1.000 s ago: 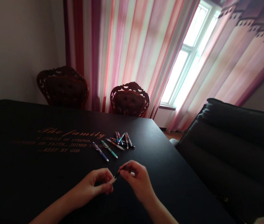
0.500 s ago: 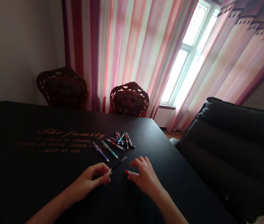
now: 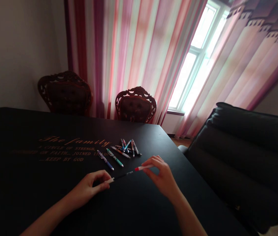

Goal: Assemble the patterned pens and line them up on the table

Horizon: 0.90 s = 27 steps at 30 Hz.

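Observation:
Between the thumb and fingers of my left hand is the white end of a pen refill, its dark tube pointing right and slightly up. My right hand pinches a white pen barrel whose red end faces the refill's tip. A small gap shows between the tip and the red end. Both parts are held above the black table. Just beyond my hands lie a purple pen and a green pen, side by side.
A loose pile of several pens lies farther back on the black table, right of the gold lettering. Two carved chairs stand behind the table. A black leather seat is on the right.
My right hand has taken hold of the white and red barrel, lifting it off the table toward the refill tip. The left hand has shifted slightly left with the refill.

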Tool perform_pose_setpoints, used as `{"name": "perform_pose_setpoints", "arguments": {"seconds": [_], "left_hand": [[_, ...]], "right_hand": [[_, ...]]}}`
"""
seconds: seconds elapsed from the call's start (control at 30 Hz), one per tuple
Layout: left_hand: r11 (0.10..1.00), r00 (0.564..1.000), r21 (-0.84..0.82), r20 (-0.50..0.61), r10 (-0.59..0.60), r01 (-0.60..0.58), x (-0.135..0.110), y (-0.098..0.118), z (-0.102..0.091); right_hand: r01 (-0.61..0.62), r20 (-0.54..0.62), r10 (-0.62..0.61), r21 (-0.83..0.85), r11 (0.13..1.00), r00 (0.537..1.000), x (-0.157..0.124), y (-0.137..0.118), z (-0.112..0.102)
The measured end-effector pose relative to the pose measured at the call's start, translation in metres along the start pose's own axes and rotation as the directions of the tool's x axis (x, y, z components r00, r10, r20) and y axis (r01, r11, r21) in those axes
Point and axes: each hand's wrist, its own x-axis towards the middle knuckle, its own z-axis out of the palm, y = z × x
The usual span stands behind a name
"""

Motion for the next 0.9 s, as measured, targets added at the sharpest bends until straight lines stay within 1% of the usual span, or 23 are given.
{"name": "perform_pose_setpoints", "arguments": {"seconds": [0.13,0.37,0.5,0.67,0.77,0.9], "left_hand": [[1.000,1.000,0.007,0.006,-0.008,0.008,-0.001,0.002,0.000],[1.000,1.000,-0.004,0.017,-0.008,0.008,-0.001,0.000,0.001],[1.000,1.000,0.009,0.017,0.000,0.000,-0.001,0.000,0.002],[1.000,0.999,0.013,0.030,0.020,-0.021,-0.002,0.005,0.006],[0.997,1.000,0.077,0.014,0.021,-0.022,-0.005,0.011,0.009],[0.990,1.000,0.144,-0.024,-0.006,0.009,-0.009,0.017,0.012]], "right_hand": [[0.009,0.017,-0.010,0.017,1.000,1.000,-0.002,-0.004,0.004],[0.019,0.038,-0.019,0.008,1.000,0.999,-0.002,-0.007,0.004],[0.035,0.048,-0.035,0.003,0.999,0.998,-0.002,-0.009,0.007],[0.049,0.100,-0.047,-0.012,0.999,0.994,-0.004,-0.017,0.021],[0.040,0.117,-0.037,-0.018,0.999,0.992,-0.007,-0.023,0.033],[0.032,0.123,-0.035,0.021,0.999,0.992,-0.012,-0.027,0.047]]}}
